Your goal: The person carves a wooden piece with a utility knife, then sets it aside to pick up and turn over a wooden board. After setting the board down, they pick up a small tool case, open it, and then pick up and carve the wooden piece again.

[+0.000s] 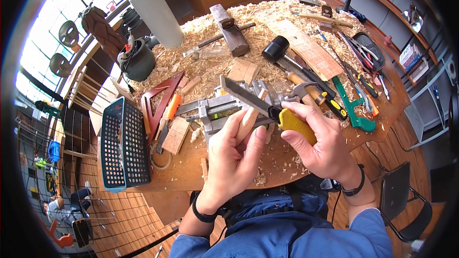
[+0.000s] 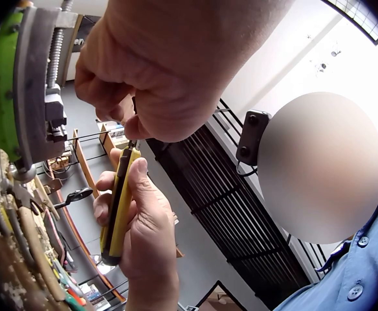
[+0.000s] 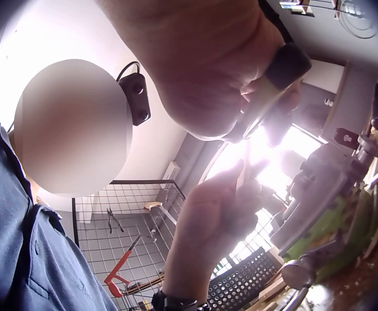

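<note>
My left hand (image 1: 234, 155) grips a slim pale wooden stick (image 1: 246, 125) between thumb and fingers, its upper end sticking out past them. My right hand (image 1: 318, 138) is wrapped round the yellow and black handle (image 1: 295, 126) of a tool with a flat grey metal blade (image 1: 248, 99). That blade slants up and left, crossing the stick in the head view. In the left wrist view, the tool's handle (image 2: 119, 201) lies along the right hand's thumb (image 2: 140, 178). A metal vise (image 1: 217, 110) stands behind the left hand.
Wood shavings cover the workbench (image 1: 186, 174). A perforated basket (image 1: 125, 148) stands at its left edge, beside a red-brown square (image 1: 160, 100) and an orange-handled knife (image 1: 172, 110). Right of the vise lie a black mallet (image 1: 276, 48), a hammer (image 1: 299, 89) and a green-handled saw (image 1: 356, 114).
</note>
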`<state>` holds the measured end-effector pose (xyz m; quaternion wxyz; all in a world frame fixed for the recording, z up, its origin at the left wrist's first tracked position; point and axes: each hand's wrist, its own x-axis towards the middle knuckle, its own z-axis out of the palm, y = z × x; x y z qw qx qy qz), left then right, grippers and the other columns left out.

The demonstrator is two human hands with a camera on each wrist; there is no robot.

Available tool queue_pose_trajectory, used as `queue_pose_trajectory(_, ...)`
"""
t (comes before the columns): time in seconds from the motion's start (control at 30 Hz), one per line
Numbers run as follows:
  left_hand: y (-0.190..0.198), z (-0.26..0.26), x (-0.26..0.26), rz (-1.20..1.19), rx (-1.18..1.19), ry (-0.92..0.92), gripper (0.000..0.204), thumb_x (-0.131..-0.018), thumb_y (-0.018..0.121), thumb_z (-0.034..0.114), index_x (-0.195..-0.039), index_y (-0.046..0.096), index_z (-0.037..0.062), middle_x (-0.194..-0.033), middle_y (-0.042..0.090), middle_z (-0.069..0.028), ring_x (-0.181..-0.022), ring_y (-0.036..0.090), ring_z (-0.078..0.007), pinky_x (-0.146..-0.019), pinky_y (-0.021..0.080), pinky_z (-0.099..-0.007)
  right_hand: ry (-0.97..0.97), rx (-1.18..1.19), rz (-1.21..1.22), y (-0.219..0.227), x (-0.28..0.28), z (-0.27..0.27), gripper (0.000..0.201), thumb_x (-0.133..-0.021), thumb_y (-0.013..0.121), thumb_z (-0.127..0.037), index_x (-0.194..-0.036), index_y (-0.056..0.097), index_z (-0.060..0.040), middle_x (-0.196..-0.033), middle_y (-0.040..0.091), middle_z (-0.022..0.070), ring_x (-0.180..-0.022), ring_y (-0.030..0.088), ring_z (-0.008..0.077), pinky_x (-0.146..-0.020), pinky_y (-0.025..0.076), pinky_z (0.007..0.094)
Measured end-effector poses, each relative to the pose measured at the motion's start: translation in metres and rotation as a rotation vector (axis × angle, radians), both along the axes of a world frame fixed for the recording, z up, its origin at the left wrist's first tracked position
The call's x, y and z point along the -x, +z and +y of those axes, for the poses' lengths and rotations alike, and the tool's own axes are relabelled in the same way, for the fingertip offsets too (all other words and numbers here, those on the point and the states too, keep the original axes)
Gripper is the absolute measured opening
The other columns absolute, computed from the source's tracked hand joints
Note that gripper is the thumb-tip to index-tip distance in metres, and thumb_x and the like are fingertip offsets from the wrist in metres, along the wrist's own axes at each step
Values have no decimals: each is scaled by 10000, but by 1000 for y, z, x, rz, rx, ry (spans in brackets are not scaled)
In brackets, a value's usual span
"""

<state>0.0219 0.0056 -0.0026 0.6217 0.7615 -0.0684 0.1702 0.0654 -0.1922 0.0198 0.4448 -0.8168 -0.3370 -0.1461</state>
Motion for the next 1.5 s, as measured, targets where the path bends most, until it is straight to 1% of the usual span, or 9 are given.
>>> queue_pose_trajectory(0.17, 2, 7, 6, 178, 236, -182, 396, -1018, 611, 75, -1393, 551, -36, -974, 657, -29, -855, 552, -47, -769, 477, -235, 51, 79, -30, -2, 1, 1, 439, -926, 768, -233, -1268, 632, 7, -1100, 734, 201, -927, 740, 380, -775, 593, 423)
queue_pose_trajectory(0.37, 12, 10, 11, 332, 433, -324, 448, -1045, 613, 102, -1459, 506, -31, -1100, 647, -7, -926, 547, -48, -865, 462, -222, 96, 90, -16, 1, 4, 1, 452, -889, 795, -241, -1268, 650, -41, -1074, 735, 177, -903, 735, 363, -743, 587, 420)
queue_pose_trajectory(0.6, -3, 4, 6, 145, 314, -250, 423, -1048, 641, 142, -1418, 548, -40, -1083, 674, -26, -959, 563, -45, -846, 485, -233, 105, 65, 6, 1, 5, 2, 485, -881, 803, -252, -1286, 651, -34, -1029, 727, 175, -856, 729, 359, -705, 581, 415)
queue_pose_trajectory(0.77, -3, -9, 6, 64, 307, -85, 223, -1032, 662, 115, -1180, 648, -52, -854, 644, 6, -795, 520, -38, -701, 471, -223, 98, 109, -1, 4, 8, 1, 513, -882, 802, -249, -1311, 646, -14, -961, 706, 171, -790, 716, 346, -659, 569, 407)
queue_pose_trajectory(0.97, 2, -3, 8, 96, 155, -72, 142, -1020, 672, 95, -989, 648, -41, -756, 602, 24, -727, 484, -35, -609, 429, -232, 70, 89, -69, -3, 8, 3, 560, -884, 801, -247, -1350, 630, 11, -936, 689, 165, -740, 703, 333, -626, 559, 393)
queue_pose_trajectory(1.1, -3, 2, 11, 178, 103, -100, 182, -1026, 660, 93, -1135, 655, -53, -835, 647, -1, -773, 520, -41, -664, 461, -230, 96, 82, -64, -3, 7, 2, 553, -882, 803, -250, -1340, 636, 12, -932, 689, 169, -726, 700, 332, -613, 556, 397)
queue_pose_trajectory(1.17, -5, -4, 7, 39, 231, -135, 337, -1031, 650, 98, -1328, 601, -55, -937, 679, -31, -838, 558, -50, -739, 487, -229, 109, 85, -60, -3, 7, 2, 551, -881, 804, -251, -1336, 638, 12, -930, 690, 170, -723, 699, 332, -609, 555, 398)
queue_pose_trajectory(1.27, -5, 2, 9, 82, 205, -207, 480, -1035, 644, 108, -1467, 502, -46, -1034, 690, -58, -904, 581, -60, -810, 497, -231, 118, 96, -61, -3, 7, 1, 546, -878, 806, -250, -1330, 643, 11, -919, 688, 166, -717, 698, 328, -601, 552, 395)
queue_pose_trajectory(1.5, -4, 0, 11, 111, 164, -101, 263, -1023, 669, 111, -1234, 652, -46, -806, 649, -6, -727, 514, -45, -650, 458, -231, 107, 134, -62, -1, 7, 0, 551, -878, 805, -246, -1334, 639, 16, -904, 677, 160, -706, 693, 321, -596, 548, 391)
